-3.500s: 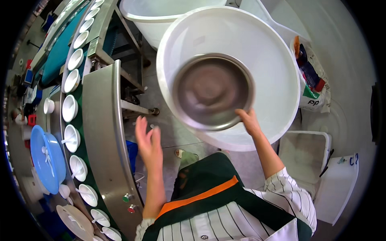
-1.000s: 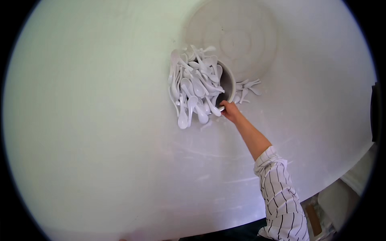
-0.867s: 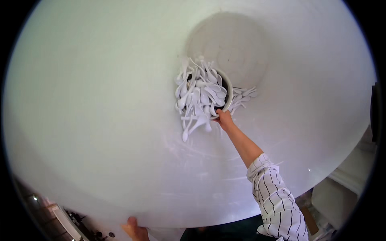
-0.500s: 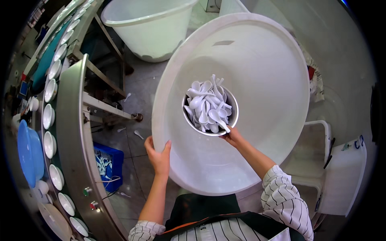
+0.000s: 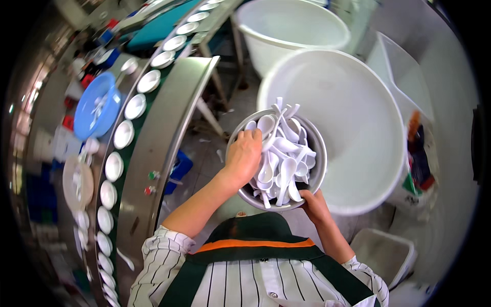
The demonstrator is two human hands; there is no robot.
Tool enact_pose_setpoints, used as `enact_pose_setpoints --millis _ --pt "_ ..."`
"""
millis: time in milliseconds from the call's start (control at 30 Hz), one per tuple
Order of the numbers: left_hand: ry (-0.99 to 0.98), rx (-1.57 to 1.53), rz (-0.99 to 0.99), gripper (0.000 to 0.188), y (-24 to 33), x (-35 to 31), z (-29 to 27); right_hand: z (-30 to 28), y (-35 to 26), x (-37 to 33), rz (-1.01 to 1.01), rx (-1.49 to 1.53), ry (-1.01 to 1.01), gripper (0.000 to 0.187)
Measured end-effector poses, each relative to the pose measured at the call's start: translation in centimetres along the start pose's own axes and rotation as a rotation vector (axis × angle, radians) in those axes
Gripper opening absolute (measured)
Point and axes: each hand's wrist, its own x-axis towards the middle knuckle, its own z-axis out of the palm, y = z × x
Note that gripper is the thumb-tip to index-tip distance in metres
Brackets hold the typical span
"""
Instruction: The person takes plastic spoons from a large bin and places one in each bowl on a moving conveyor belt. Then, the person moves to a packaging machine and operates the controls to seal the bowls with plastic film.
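The near right rim of the metal bowl (image 5: pixel 321 162) is gripped by the right grip (image 5: pixel 316 204), closed with the thumb by the rim; its other fingers are mostly hidden. The left grip (image 5: pixel 244 158) is laid over the bowl's left rim, knuckles up, fingers bent among the white spoons (image 5: pixel 287 170); whether one is pinched cannot be made out.

The bowl is held in front of the person, mouth upward, the near left rim of the large white tub (image 5: pixel 363 138) being partly covered by it in the view. The spoons are heaped without a common direction: at the far rim several handles are pointed up and away, while near the middle some long axes are run toward the person, handles nearest.

To the left, small white bowls (image 5: pixel 124 134) are lined up on a green conveyor belt beside a steel surface (image 5: pixel 153 123). Beyond, spoons are held in a blue basin (image 5: pixel 83 125). At right, a bag (image 5: pixel 423 187) is seen, its print too blurred to be read.
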Motion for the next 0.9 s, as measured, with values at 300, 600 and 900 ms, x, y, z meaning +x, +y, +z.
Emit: enact_pose_setpoints --millis 300,600,900 --pt "0.368 -0.095 -0.336 0.016 5.3 -8.7 -8.5 1.4 -4.8 0.0 0.042 -0.15 -0.281 0.023" --pt "0.872 -1.145 -0.648 0.034 -1.6 -25.7 -20.5 12.4 -6.7 -1.4 0.152 -0.543 -0.647 0.044" --pt "0.874 -0.156 -1.431 0.024 -27.4 -38.8 -13.1 24.9 -1.1 -4.0 0.41 -0.733 -0.775 0.042"
